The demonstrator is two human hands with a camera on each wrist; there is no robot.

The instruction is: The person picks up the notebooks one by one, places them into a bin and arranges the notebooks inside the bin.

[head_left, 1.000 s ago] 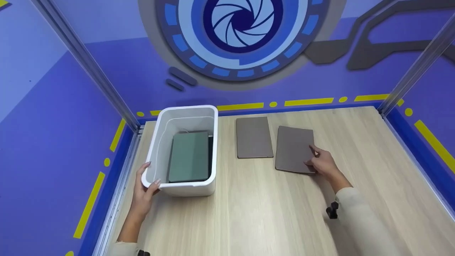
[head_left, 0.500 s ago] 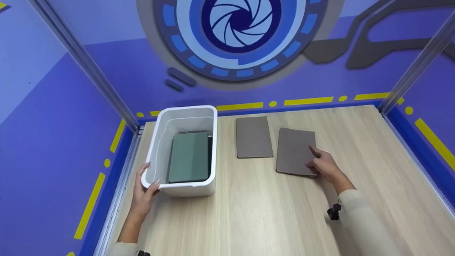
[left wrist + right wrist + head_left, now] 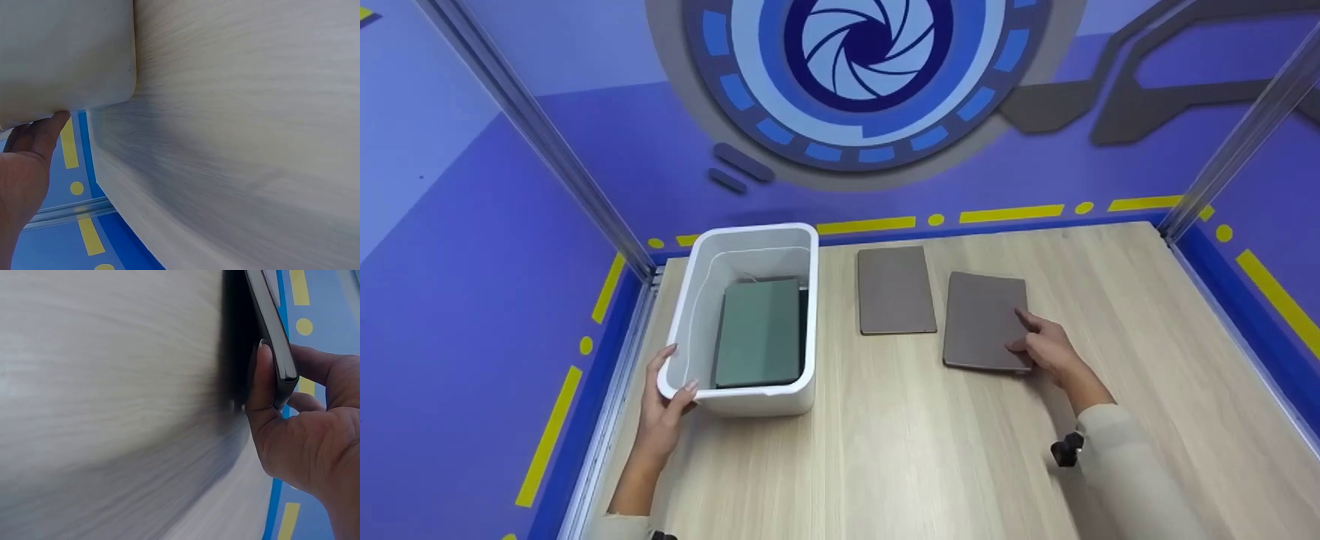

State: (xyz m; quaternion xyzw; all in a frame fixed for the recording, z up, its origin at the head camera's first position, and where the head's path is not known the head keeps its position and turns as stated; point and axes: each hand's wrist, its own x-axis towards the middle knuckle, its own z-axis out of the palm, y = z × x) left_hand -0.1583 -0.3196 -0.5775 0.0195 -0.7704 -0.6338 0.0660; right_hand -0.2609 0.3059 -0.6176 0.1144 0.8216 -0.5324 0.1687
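A white plastic bin [image 3: 791, 388] stands at the left of the table, and my left hand [image 3: 661, 412] grips its near left corner at the rim. In the left wrist view, the fingers [image 3: 42, 134] lie against the bin's wall [image 3: 62, 56]. Inside the bin lies a green notebook [image 3: 759, 330] on top of something dark. My right hand [image 3: 1046, 346] pinches the right edge of a brown notebook [image 3: 982, 319]. The right wrist view shows this notebook's edge [image 3: 275, 332] between thumb and fingers, with a dark shadow beside it.
A second brown notebook [image 3: 895, 291] lies flat between the bin and the held one. The wooden table [image 3: 885, 450] is bounded by a blue back wall [image 3: 877, 202] and side walls. A metal profile [image 3: 615, 420] runs along its left edge.
The right hand and its brown notebook have shifted slightly right and nearer the person, away from the other brown notebook. The left hand and bin have stayed in place.
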